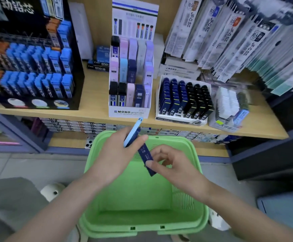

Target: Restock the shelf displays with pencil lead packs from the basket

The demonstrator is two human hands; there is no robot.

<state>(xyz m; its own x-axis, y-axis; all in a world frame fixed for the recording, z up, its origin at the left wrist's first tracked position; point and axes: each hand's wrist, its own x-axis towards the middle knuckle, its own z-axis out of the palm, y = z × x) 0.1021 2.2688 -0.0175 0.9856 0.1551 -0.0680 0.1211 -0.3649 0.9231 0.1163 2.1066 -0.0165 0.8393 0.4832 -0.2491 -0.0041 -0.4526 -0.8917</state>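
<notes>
While I watch through the head camera, the wooden shelf spans the upper half of my view from 9 o'clock to 3 o'clock. Below it, at 6 o'clock, the green basket sits between the person's forearms. At 10 o'clock on the shelf stands the black display, its tiers packed with blue-capped lead packs. At 2 o'clock, hanging refill packs marked 0.5 fan out in overlapping rows. At 12 o'clock stands the white MONO graph MG display, with three stepped rows of black, pink, lilac, light-blue and navy packs. Just beside it, at 1 o'clock, a white tray holds three columns of navy packs and three of black.

Both hands meet above the basket's far half, near the centre of my view. The left hand has its fingers curled round a light-blue lead pack. That pack tilts up toward 1 o'clock, and its tip overlaps the shelf's front edge below the MONO display. A darker pack seems to lie against it in the same grip, though I cannot tell for sure. The right hand pinches a navy lead pack marked 0.5 between thumb and fingertips. The navy pack slants from the left thumb down toward 5 o'clock.
</notes>
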